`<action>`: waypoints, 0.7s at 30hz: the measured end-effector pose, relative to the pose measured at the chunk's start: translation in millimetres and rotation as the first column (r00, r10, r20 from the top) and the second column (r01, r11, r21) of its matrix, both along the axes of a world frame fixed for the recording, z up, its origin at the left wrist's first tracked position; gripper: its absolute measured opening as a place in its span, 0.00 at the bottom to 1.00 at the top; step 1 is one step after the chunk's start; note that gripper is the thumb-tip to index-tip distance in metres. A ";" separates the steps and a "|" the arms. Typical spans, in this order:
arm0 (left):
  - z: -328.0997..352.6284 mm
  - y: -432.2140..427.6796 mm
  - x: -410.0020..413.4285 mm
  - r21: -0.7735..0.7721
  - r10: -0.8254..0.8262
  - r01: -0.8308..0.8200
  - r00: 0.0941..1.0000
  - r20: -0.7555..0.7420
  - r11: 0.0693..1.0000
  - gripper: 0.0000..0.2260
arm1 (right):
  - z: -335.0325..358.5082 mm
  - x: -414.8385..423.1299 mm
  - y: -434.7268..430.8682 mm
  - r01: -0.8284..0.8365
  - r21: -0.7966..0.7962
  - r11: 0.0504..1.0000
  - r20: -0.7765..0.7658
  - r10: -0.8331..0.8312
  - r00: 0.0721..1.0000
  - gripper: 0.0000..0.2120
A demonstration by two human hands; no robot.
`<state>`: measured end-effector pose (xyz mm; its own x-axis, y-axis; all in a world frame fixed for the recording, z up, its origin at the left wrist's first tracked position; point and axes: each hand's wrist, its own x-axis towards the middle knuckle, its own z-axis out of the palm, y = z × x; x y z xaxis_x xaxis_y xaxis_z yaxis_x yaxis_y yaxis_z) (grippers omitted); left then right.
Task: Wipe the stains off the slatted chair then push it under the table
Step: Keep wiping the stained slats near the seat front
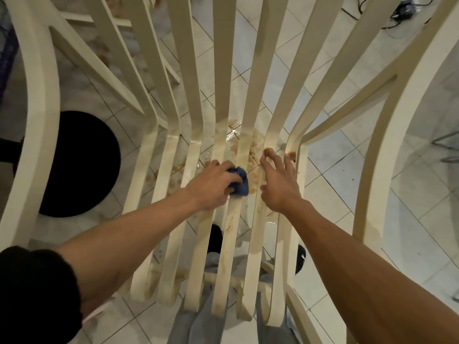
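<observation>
Wiping from above, I have my left hand [213, 184] curled round a bunched blue cloth [240, 182], pressing it onto a middle seat slat of the slatted chair [188, 70], which stands right below me with its back rising away. My right hand [279, 184] lies flat, fingers spread across the neighbouring slats, holding nothing; I judge it is there to steady the seat against the rubbing. Brown stains [292, 154] sit at its fingertips where seat bends into back, and streaks run along the near slats, so plenty needs wiping before any push.
</observation>
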<state>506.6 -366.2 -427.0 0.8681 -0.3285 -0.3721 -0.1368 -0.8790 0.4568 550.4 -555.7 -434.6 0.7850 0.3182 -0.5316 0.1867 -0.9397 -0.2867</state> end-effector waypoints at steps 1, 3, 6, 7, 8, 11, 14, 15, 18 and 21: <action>2.1 0.9 -10.9 -0.009 -0.022 0.022 1.000 -0.018 1.000 0.13 | 0.4 0.1 0.2 0.004 0.002 1.000 -0.003 -0.004 1.000 0.41; 5.9 0.7 -29.2 -0.012 -0.064 0.064 0.997 -0.053 0.998 0.13 | 0.8 -0.3 0.4 0.008 0.002 1.000 0.000 -0.008 1.000 0.41; 6.9 0.8 -35.2 -0.002 -0.128 0.129 0.986 -0.102 0.992 0.14 | 1.4 -0.2 0.9 0.003 -0.005 1.000 -0.005 -0.003 1.000 0.41; 6.3 1.2 -31.7 0.003 -0.138 0.139 0.985 -0.104 0.990 0.14 | 1.0 -0.1 0.9 0.002 -0.007 1.000 -0.003 -0.002 1.000 0.41; 5.0 1.2 -27.7 0.007 -0.137 0.138 0.986 -0.093 0.990 0.14 | 0.9 -0.1 0.9 0.000 -0.011 1.000 -0.001 0.000 1.000 0.40; 3.4 -3.1 -24.7 0.012 -0.034 0.034 0.999 -0.032 0.999 0.13 | 0.6 -0.5 0.9 0.001 -0.007 1.000 0.012 -0.001 1.000 0.40; 3.0 -8.5 -44.8 -0.034 0.049 -0.048 0.998 0.032 0.998 0.12 | 2.2 -0.4 0.6 0.001 -0.009 1.000 0.007 -0.001 1.000 0.41; 3.8 -8.8 -54.3 -0.050 0.044 -0.043 0.999 0.023 0.998 0.12 | 2.2 -0.2 0.4 -0.002 -0.010 1.000 0.007 0.002 1.000 0.41; 7.3 -5.6 -76.8 -0.092 -0.026 0.026 1.000 0.003 0.995 0.13 | 3.2 -0.7 1.0 -0.005 -0.017 1.000 0.020 0.005 1.000 0.41; 5.5 1.0 -68.8 -0.070 -0.095 0.094 0.995 -0.008 0.993 0.13 | 4.2 -1.2 2.1 -0.010 -0.017 1.000 0.014 0.010 1.000 0.41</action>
<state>437.8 -365.2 -421.5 0.8276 -0.4345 -0.3552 -0.2124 -0.8283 0.5184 549.2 -553.6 -430.4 0.7891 0.3173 -0.5260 0.2003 -0.9424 -0.2680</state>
